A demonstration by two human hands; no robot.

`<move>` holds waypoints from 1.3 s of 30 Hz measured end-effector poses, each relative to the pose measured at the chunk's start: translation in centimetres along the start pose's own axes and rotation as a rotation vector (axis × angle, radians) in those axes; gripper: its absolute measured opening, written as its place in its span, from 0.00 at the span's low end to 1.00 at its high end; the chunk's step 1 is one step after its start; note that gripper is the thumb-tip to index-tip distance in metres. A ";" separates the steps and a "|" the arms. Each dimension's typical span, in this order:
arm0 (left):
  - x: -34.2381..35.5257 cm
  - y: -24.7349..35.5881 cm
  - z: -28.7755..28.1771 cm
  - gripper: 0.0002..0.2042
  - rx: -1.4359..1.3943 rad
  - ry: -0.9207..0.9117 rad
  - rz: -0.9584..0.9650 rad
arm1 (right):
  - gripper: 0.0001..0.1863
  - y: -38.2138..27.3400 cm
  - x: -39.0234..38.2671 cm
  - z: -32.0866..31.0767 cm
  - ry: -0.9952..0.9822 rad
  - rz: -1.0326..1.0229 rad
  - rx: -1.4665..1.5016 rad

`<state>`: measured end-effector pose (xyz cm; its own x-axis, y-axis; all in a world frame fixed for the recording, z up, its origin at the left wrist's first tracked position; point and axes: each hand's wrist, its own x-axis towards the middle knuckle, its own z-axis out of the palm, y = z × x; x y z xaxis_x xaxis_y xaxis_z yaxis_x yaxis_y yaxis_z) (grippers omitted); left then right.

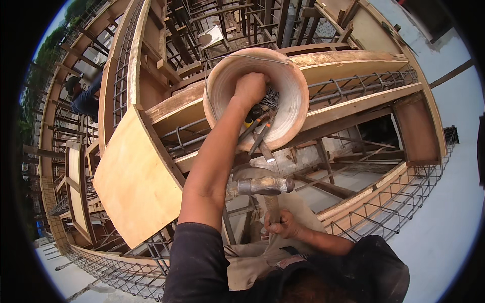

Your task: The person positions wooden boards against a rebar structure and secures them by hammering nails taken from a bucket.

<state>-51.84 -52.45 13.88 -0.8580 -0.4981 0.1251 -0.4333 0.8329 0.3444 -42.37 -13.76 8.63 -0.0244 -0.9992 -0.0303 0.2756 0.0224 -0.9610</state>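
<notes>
My left hand (251, 87) reaches down into a round, worn pinkish bucket (295, 96) with a thin wire handle. Its fingers are curled closed, with their tips hidden, so what they hold does not show. Beside that hand lies a heap of loose nails (271, 98). Hand tools with dark and orange handles (261, 135) lean against the bucket's near wall; a flat metal blade sticks out over the rim. Lower down, my right hand (285, 224) is wrapped round the handle of a hammer (260, 186), whose worn steel head points sideways below the bucket.
Wooden beam formwork (353, 103) with steel rebar cages (376, 83) inside runs behind the bucket. A plywood sheet (136, 177) lies to the left. Between the beams, open gaps drop to timber props (326, 159). Another person (87, 98) is at the far left.
</notes>
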 end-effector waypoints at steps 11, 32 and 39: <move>-0.2 1.4 0.6 0.11 0.294 -0.100 -0.003 | 0.18 -0.1 0.3 1.0 -0.042 0.056 -0.034; -6.7 0.1 -5.0 0.08 -1.407 0.170 -0.388 | 0.24 -0.8 1.4 2.1 0.020 0.136 0.146; -10.1 -0.6 -7.1 0.09 -1.709 0.215 -0.418 | 0.20 -0.5 1.5 2.3 0.071 0.077 0.193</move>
<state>-40.96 -49.64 18.99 -0.6674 -0.7280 -0.1567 0.2711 -0.4335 0.8594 -40.36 -15.30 9.68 -0.0616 -0.9900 -0.1273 0.4579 0.0853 -0.8849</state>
